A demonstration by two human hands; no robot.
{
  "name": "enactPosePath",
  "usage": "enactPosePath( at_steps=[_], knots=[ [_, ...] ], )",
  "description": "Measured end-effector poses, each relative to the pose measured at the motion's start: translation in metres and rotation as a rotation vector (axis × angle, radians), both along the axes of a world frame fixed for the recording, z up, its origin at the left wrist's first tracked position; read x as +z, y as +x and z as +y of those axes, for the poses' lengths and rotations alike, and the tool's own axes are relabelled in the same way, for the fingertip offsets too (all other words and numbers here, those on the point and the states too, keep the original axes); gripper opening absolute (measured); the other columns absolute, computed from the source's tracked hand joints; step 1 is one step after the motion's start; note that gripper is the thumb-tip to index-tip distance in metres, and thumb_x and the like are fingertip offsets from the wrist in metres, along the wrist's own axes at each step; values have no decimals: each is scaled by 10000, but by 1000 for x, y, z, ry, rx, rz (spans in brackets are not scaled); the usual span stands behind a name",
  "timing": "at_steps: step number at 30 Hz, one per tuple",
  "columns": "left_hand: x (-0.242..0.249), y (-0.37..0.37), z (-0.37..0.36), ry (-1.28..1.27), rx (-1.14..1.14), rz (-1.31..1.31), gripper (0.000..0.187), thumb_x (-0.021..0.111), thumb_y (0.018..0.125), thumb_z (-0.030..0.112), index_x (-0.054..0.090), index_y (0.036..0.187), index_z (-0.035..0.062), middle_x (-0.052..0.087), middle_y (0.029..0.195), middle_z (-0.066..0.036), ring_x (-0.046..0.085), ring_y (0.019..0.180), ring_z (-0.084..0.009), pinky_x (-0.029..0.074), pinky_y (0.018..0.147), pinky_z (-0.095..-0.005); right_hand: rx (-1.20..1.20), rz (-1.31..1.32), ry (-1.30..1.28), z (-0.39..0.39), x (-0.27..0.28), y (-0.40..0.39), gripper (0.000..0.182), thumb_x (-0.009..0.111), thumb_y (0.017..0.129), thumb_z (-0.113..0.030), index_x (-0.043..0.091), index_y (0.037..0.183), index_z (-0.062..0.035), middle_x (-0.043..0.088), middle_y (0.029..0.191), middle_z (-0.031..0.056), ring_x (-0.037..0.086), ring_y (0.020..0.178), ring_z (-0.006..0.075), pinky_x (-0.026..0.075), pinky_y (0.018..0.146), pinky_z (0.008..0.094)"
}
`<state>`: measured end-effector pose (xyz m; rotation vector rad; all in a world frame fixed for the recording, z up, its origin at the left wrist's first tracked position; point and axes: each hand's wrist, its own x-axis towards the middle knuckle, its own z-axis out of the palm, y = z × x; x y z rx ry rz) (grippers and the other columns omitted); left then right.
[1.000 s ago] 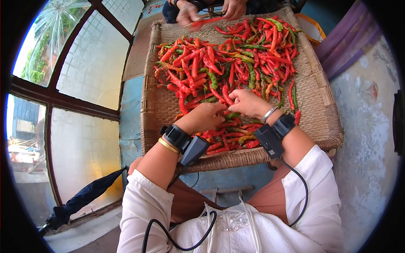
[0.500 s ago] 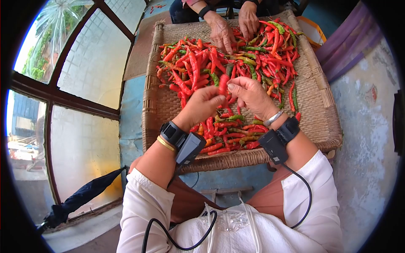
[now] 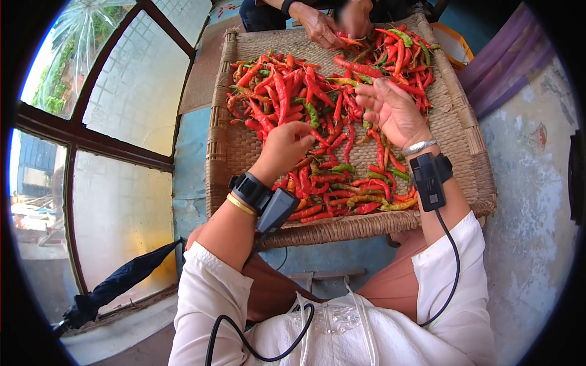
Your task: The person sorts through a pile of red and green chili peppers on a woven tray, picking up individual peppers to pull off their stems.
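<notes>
My left hand (image 3: pixel 282 151) hovers over the near left part of the pile, thumb and fingers drawn together in a pinch. Red chili peppers (image 3: pixel 281 97) show just past its fingertips; I cannot tell what, if anything, is in the pinch. To the right, my right hand (image 3: pixel 398 114) is open, palm turned inward and fingers apart. A long red chili pepper (image 3: pixel 357 66) appears just beyond its fingertips, over the far heap. Mixed red, green and yellowish chilies (image 3: pixel 360 198) spread along the near side of the woven tray (image 3: pixel 448 140).
Across the tray, another person's hands (image 3: pixel 332 27) work at the far edge over a chili. Window panes (image 3: pixel 122 104) and a folded dark umbrella (image 3: pixel 122 283) are on the left. A purple curtain (image 3: pixel 506 67) hangs at the right, near an orange-rimmed container (image 3: pixel 455 46).
My hands have parted: the right moved up and right and opened, the left stayed near its place. The red chili between them has left that spot. The other person's hands drew back toward the far edge.
</notes>
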<state>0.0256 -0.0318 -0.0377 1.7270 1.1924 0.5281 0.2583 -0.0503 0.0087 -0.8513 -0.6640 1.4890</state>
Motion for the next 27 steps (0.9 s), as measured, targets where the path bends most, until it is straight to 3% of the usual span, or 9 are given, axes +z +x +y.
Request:
enactPosePath(
  at_steps=[1,4,11,17,18,20,21,23,27],
  knots=[
    [-4,-2,0,70,-101,153,337,613,760,160,547,1056,12,587,986,-146,576,913,-238,460,758,-324,75,-69,-68,0,-9,2,229,555,845,-213,500,984,-39,604,850,60,592,736,115,481,578,224],
    [-18,-8,-5,365,-268,437,352,614,733,190,556,1039,26,567,1001,-165,559,918,-295,459,758,-380,177,-163,-175,-1,-26,-4,267,539,857,-233,499,1027,-31,610,844,58,594,735,105,477,571,215],
    [1,-8,-7,331,-453,748,367,615,671,162,595,1036,131,570,933,-107,563,885,-283,467,738,-381,392,-487,-197,-9,-29,-29,285,538,837,-180,517,1047,12,571,746,29,536,585,65,434,448,194],
    [8,-4,-6,424,-401,833,304,629,666,142,607,967,110,611,810,-92,599,754,-281,486,658,-376,507,-654,-203,-12,-28,-36,299,537,841,-167,510,1079,11,583,752,14,543,584,55,437,481,189],
    [11,-2,-7,424,-400,832,304,629,666,142,607,967,110,611,810,-92,599,754,-281,486,658,-376,514,-700,-195,-13,-28,-38,302,544,836,-169,514,1077,10,582,750,11,542,581,60,435,480,196],
    [17,1,-8,324,-269,335,322,650,687,87,564,997,67,619,758,-92,614,698,-215,488,623,-318,541,-736,-139,-16,-29,-42,302,550,833,-175,521,1074,4,582,746,9,542,581,65,429,478,199],
    [19,3,-8,323,-270,335,322,650,687,87,564,997,67,619,758,-92,614,698,-215,488,623,-318,566,-769,-83,-17,-29,-44,302,556,831,-181,528,1072,-2,583,742,7,542,581,70,423,476,201],
    [22,6,-8,20,-258,9,357,643,720,34,504,1049,26,616,757,-87,600,707,-129,479,614,-256,584,-825,-59,-19,-27,-46,299,582,812,-193,549,1032,7,596,742,24,552,595,74,427,480,208],
    [22,8,-10,83,-215,55,369,624,759,23,456,1086,3,609,760,-59,576,735,-87,473,619,-227,544,-789,-91,-20,-25,-48,231,576,820,-193,570,968,-15,591,695,17,553,567,70,417,452,203]
  ],
)
